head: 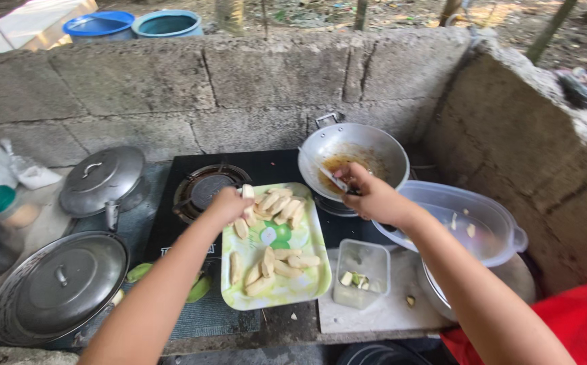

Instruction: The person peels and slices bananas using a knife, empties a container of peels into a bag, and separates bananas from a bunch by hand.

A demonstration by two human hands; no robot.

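Left hand (228, 205) is pinching the far edge of the tray (305, 284) of banana slices (276, 206) by the wok (353, 157), right hand (368, 192) gripping a knife (327, 176), so one wobble could dump slices onto the stove (172, 223).

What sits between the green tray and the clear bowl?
A small clear tub holding a few pieces stands between the tray and bowl, seen in the head view.

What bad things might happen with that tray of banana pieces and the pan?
The green tray is held up at one end by the left hand, so the banana slices might slide off. The right hand sits right at the wok rim, where the brown oil might splash or burn.
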